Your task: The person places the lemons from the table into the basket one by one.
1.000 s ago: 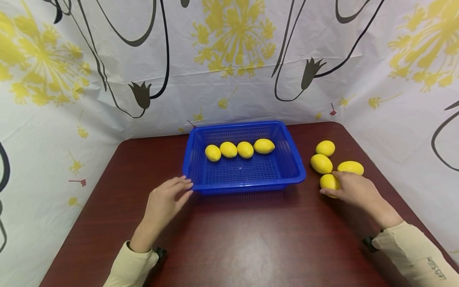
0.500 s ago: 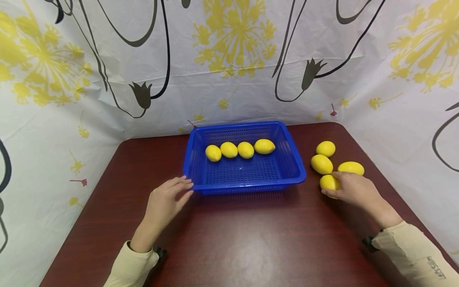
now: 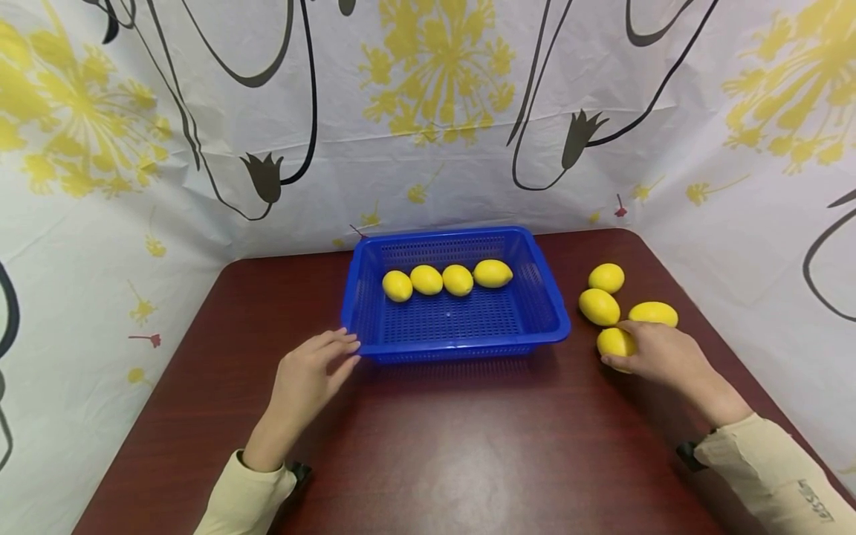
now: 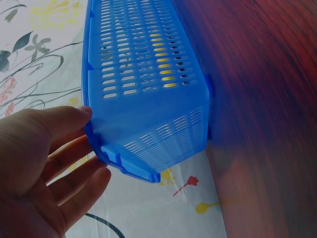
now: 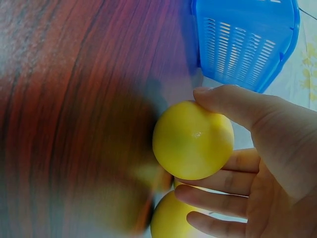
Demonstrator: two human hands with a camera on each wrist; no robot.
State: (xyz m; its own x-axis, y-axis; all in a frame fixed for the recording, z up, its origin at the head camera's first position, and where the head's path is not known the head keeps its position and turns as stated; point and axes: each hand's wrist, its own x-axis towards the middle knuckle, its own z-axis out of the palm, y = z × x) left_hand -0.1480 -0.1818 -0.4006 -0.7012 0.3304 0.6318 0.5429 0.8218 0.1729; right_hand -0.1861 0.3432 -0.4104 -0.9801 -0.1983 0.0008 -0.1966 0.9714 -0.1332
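My right hand grips a yellow lemon at the right of the table, thumb on one side and fingers on the other. In the right wrist view this lemon shows large between thumb and fingers, with another lemon partly behind the fingers. My left hand touches the near-left corner of a blue plastic basket with relaxed fingers. Close up in the left wrist view, the left thumb and fingertips meet the rim of the basket. Several lemons lie in a row inside the basket.
Beyond the right hand lie three more lemons, at the back, in the middle and at the right. The dark red wooden table meets a flower-patterned sheet at its back and sides.
The lemon in the right hand has shifted very slightly towards the near side. The left hand, the basket and the other lemons stay where they were.
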